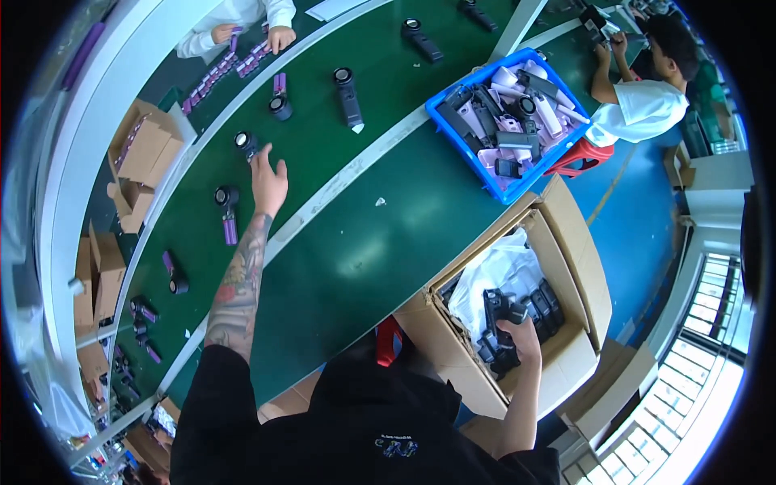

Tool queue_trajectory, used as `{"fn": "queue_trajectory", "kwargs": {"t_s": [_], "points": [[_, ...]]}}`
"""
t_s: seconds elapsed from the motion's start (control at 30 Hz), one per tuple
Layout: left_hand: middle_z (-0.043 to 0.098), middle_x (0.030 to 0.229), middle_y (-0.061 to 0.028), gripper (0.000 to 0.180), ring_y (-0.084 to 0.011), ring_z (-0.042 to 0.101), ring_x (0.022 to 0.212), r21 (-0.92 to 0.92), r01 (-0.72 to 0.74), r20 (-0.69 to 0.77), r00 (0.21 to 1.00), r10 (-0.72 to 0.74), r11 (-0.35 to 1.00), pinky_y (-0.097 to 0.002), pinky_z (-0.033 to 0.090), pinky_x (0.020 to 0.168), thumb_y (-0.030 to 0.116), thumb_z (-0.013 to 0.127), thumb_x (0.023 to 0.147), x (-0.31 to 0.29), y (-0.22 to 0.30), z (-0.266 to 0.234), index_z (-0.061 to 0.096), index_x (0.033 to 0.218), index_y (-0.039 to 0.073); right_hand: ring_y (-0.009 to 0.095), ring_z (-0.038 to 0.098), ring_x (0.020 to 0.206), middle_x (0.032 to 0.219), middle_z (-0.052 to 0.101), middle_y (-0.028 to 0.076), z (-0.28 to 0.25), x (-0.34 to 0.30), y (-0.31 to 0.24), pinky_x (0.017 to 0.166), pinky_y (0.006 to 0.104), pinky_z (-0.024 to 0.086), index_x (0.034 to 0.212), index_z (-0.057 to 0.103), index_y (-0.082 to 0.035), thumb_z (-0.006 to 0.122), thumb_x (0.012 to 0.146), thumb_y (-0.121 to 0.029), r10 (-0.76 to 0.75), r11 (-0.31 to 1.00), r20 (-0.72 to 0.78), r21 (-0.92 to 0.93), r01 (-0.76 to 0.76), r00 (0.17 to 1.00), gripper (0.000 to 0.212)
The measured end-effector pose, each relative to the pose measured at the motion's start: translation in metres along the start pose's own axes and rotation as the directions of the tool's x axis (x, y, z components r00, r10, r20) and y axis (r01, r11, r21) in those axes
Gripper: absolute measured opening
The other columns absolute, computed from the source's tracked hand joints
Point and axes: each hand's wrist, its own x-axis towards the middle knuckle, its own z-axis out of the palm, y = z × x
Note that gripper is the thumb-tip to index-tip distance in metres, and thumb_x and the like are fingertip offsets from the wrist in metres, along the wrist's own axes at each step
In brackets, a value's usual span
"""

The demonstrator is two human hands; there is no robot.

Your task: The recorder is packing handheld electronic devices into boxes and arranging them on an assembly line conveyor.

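Note:
My left hand point(268, 184) reaches over the green conveyor belt, thumb and fingers apart. Its fingertips are at the handle of a dark handheld device with a round head point(245, 142); whether they touch it I cannot tell. My right hand point(522, 336) is down in an open cardboard box point(566, 368), fingers wrapped round a black part point(508, 310) with a rounded end. Around that part lie more black pieces point(546, 307) and a white plastic bag point(497, 267). Similar round-headed devices, some with purple handles point(230, 230), are spread along the belt.
A blue crate point(503, 190) full of grey and lilac casings stands on the green table point(347, 259), right of the belt. Across the belt, another person's hands point(280, 38) handle purple parts. A person in white point(638, 109) works at the far right. Cardboard boxes point(149, 153) line the left.

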Motion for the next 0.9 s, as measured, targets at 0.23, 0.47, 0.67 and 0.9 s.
{"fn": "queue_trajectory", "kwargs": {"t_s": [0.23, 0.47, 0.67, 0.9], "points": [[0.057, 0.128, -0.0183, 0.058, -0.0365, 0.057, 0.114, 0.025, 0.065, 0.014, 0.998, -0.065, 0.998, -0.0414, 0.047, 0.096, 0.031, 0.067, 0.087, 0.143, -0.055, 0.092, 0.047, 0.136, 0.006, 0.029, 0.066, 0.076, 0.095, 0.069, 0.014, 0.186, 0.049, -0.109, 0.075, 0.0333, 0.054, 0.109, 0.062, 0.002, 0.074, 0.072, -0.022, -0.248, 0.886, 0.251, -0.333, 0.324, 0.936, 0.046], [0.069, 0.105, -0.0121, 0.053, -0.0338, 0.067, 0.092, -0.077, 0.285, 0.154, 0.950, -0.271, 0.955, -0.0408, 0.052, 0.082, 0.035, 0.073, 0.079, 0.153, -0.019, 0.082, 0.055, 0.120, 0.007, 0.038, 0.066, 0.090, 0.109, 0.065, 0.021, 0.242, 0.065, -0.143, 0.082, 0.0405, 0.055, 0.121, 0.060, 0.001, 0.070, 0.073, -0.019, -0.353, 0.718, 0.183, -0.575, 0.391, 0.918, 0.053], [0.065, 0.097, -0.0153, 0.049, -0.0300, 0.064, 0.083, -0.417, 0.256, 0.010, 0.961, -0.277, 0.872, -0.0382, 0.053, 0.076, 0.019, 0.072, 0.075, 0.036, 0.043, 0.009, 0.056, 0.118, 0.001, 0.042, 0.064, 0.091, 0.108, 0.063, 0.024, 0.250, 0.089, -0.131, 0.079, 0.0460, 0.054, 0.132, 0.055, -0.002, 0.069, 0.072, -0.014, -0.620, 0.469, 0.249, -0.642, 0.606, 0.744, 0.062], [0.063, 0.106, -0.0080, 0.039, -0.0162, 0.062, 0.099, -0.897, 0.342, 0.441, 0.741, -0.507, -0.280, -0.0282, 0.052, 0.085, 0.024, 0.067, 0.095, -0.097, 0.089, -0.077, 0.052, 0.124, 0.003, 0.035, 0.069, 0.084, 0.104, 0.071, 0.021, 0.199, 0.110, -0.113, 0.071, 0.0385, 0.055, 0.130, 0.058, -0.002, 0.070, 0.077, -0.008, -0.815, 0.428, 0.146, -0.499, 0.753, 0.560, 0.055]]}}
